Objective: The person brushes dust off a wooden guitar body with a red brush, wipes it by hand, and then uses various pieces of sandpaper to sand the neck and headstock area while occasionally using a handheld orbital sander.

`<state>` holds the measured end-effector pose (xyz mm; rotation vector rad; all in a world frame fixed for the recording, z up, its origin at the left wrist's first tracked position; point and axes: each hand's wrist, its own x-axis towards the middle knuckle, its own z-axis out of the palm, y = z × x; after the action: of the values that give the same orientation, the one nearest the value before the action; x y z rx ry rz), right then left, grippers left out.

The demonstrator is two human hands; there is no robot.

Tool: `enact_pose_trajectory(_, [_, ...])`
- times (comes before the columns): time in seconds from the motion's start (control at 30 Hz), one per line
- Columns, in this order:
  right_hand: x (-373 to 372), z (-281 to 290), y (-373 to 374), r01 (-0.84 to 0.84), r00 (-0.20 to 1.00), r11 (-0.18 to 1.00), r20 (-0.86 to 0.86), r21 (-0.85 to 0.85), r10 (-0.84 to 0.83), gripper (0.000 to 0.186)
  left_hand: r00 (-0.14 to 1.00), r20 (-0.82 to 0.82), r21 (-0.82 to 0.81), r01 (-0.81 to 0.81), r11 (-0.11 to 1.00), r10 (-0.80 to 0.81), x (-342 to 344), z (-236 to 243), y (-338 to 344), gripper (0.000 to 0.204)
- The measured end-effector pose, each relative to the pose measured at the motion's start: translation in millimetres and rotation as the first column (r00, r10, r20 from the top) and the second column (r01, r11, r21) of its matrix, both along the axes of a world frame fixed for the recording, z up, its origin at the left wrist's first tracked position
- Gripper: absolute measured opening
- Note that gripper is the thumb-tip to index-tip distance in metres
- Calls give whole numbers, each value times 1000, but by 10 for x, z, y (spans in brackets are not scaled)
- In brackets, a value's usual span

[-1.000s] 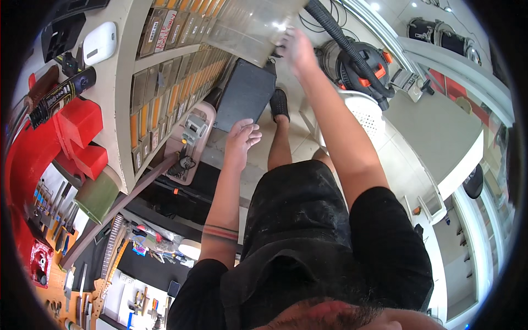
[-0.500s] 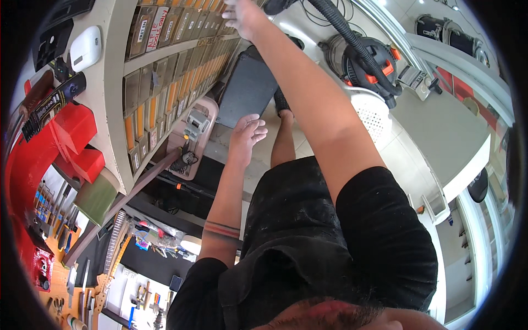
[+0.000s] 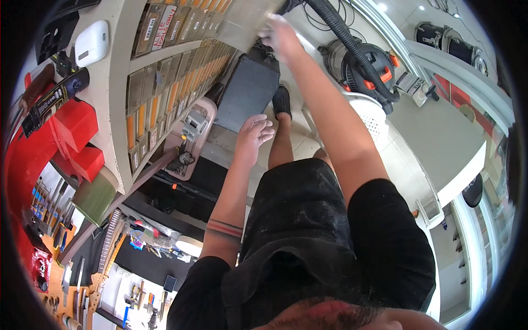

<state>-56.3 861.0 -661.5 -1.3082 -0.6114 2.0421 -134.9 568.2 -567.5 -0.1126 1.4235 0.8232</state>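
My right hand [image 3: 281, 39] reaches far forward to the end of a pale grey drawer [image 3: 242, 25] that sticks out from the upper row of the drawer cabinet [image 3: 127, 66]. Its fingers bend around the drawer's front end and are slightly blurred; what lies inside the drawer I cannot see. My left hand [image 3: 255, 140] hangs in the air in front of my apron [image 3: 297, 203], palm turned inward. The fingers there are loosely curled and apart, with nothing in them. Both hands look dusty with white powder.
A dark grey box [image 3: 247, 91] stands on the floor below the drawers. To the right are a black and orange shop vacuum [image 3: 366, 71] with its hose, and a white perforated stool [image 3: 374, 118]. A pink tray [image 3: 206, 113] with tools lies left of the box.
My right hand has moved back and to the right, away from the cabinet front, and a drawer now extends out with it. The left hand has shifted slightly right.
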Motion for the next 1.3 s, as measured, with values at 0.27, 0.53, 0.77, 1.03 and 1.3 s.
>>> enact_pose_trajectory(0.27, [-633, -572, 630, -48, 987, 967, -159, -249, 8, 64, 999, -16, -19, 50, 999, -50, -2, -73, -15, 42])
enact_pose_trajectory(0.53, [967, -266, -385, 125, 992, 972, 5, -201, -127, 24, 1000, 8, -35, -20, 999, 20, 49, -33, -88, 39])
enact_pose_trajectory(0.77, [953, -98, -347, 68, 852, 995, 524, -68, -22, 31, 1000, 9, -7, 14, 1000, -14, 167, -15, 60, 42])
enact_pose_trajectory(1.03, [412, 274, -100, -798, 198, 474, 905, 372, -377, 53, 1000, 8, -23, -17, 1000, 18, 127, 26, -22, 35])
enact_pose_trajectory(1.3, [244, 61, 138, -827, 56, 552, 992, 109, -111, 76, 999, -14, -6, -44, 999, 43, 102, 62, -59, 33])
